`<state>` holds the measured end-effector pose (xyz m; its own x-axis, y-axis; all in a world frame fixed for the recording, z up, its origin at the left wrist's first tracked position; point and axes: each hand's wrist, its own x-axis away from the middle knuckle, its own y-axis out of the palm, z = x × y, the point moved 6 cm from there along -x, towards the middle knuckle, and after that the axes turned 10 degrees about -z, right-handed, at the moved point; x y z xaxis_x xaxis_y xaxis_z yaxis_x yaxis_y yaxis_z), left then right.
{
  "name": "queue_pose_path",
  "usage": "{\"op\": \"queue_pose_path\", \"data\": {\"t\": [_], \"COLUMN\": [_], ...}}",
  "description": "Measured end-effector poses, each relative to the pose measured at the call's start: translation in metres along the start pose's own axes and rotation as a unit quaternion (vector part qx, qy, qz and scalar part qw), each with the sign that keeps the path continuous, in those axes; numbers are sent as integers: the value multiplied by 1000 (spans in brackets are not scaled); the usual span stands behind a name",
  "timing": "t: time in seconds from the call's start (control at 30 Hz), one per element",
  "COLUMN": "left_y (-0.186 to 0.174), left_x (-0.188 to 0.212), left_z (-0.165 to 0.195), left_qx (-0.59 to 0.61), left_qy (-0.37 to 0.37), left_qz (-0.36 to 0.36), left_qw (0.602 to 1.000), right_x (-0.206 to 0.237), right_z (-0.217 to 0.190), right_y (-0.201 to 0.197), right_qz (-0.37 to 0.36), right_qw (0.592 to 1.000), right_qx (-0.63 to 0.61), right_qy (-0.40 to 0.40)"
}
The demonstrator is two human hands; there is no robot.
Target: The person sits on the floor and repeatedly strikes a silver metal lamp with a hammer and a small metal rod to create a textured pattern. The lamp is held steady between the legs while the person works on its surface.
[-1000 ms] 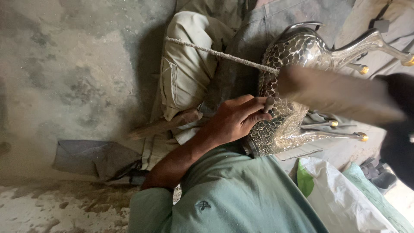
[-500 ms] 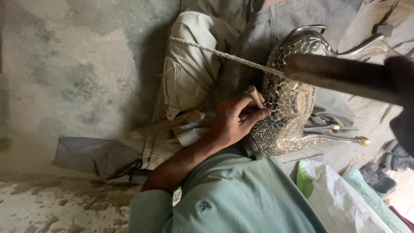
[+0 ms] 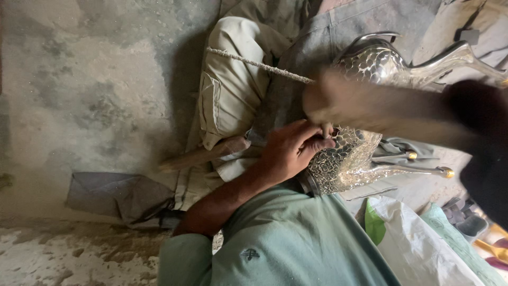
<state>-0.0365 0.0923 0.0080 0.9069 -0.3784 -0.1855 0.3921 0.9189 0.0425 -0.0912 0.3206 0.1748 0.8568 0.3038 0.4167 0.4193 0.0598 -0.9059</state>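
Note:
A silver metal animal figure point(image 3: 344, 164) with a netted pattern and gold-tipped legs lies across a lap in grey cloth. My left hand point(image 3: 291, 151) rests on the figure and pinches a small punch point(image 3: 326, 130) upright against it. My right hand point(image 3: 473, 124) is a dark blur at the right edge. From it a long brown hammer point(image 3: 365, 106), also blurred by motion, reaches over the figure, its end just above the punch. A thin rope-wrapped rod point(image 3: 259, 64) runs across the beige trouser leg point(image 3: 233, 90) toward the figure.
A wooden handle point(image 3: 203, 154) lies by the beige leg. A folded grey cloth point(image 3: 119, 196) sits on the rough concrete floor point(image 3: 90, 90). A white and green plastic sack point(image 3: 418, 243) and sandals point(image 3: 465, 220) are at the lower right.
The blurred hammer has swung from high above the figure down onto the punch. My left hand has stayed on the figure, holding the punch.

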Motion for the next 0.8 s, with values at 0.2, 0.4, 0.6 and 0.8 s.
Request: {"op": "queue_pose_path", "data": {"t": [0.2, 0.4, 0.6, 0.8], "left_y": [-12, -19, -17, -19], "left_x": [-7, -16, -23, -22], "left_z": [3, 17, 15, 14], "left_qx": [29, -23, -35, -13], "left_qy": [27, 48, 48, 51], "left_qz": [10, -25, -77, -102], "left_qw": [999, 998, 995, 993], "right_x": [1, 0, 2, 14], "right_z": [4, 6, 7, 5], "right_y": [-2, -7, -5, -3], "right_qz": [2, 2, -2, 0], "right_qw": [1000, 1000, 1000, 1000], "right_qx": [0, -1, 0, -4], "right_qy": [5, 8, 11, 27]}}
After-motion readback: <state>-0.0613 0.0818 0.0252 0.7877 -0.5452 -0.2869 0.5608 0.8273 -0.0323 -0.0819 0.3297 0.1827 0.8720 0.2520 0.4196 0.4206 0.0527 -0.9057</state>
